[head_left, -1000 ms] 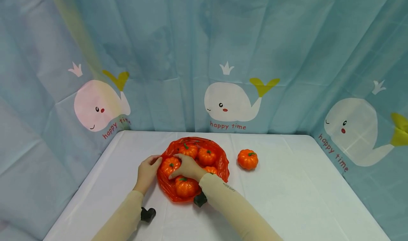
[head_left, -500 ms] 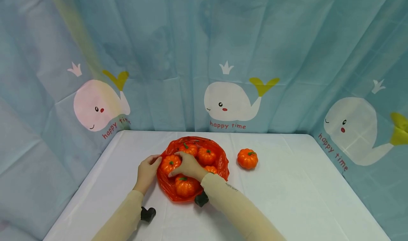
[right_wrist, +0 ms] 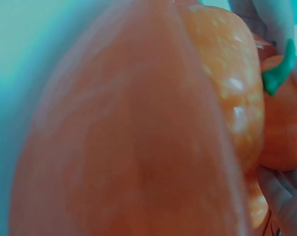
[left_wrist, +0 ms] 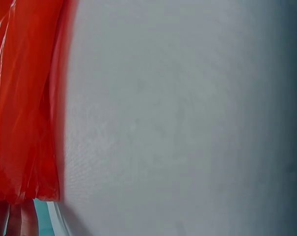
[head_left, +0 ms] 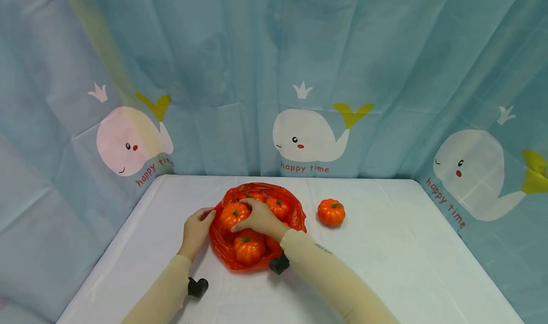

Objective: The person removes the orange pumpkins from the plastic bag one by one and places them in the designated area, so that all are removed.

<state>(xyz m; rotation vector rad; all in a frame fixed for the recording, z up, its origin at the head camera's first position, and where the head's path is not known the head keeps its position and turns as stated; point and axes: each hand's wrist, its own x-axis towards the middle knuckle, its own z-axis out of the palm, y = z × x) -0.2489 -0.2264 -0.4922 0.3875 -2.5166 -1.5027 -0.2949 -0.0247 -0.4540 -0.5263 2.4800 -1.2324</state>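
Note:
A red plastic bag (head_left: 223, 253) lies wide open on the white table, with several small orange pumpkins with green stems inside. At its left rim my left hand (head_left: 196, 232) pinches the plastic; in the left wrist view the fingertips (left_wrist: 28, 219) show at the edge of the bag. My right hand (head_left: 263, 219) reaches in from the right and grips a pumpkin (head_left: 232, 214) at the bag's left side, thumb and fingers on either side of it. That pumpkin's green stem (right_wrist: 278, 71) shows between the fingers in the right wrist view. Another pumpkin (head_left: 249, 250) sits in front of it.
A single pumpkin (head_left: 331, 213) stands on the table (head_left: 385, 248) to the right of the bag. Behind the table hangs a blue curtain (head_left: 239, 76) printed with whales. Dark wrist-worn devices show under both sleeves.
My right hand has risen slightly and shifted right and away, with the gripped pumpkin moving along. The left hand stays at the bag's rim.

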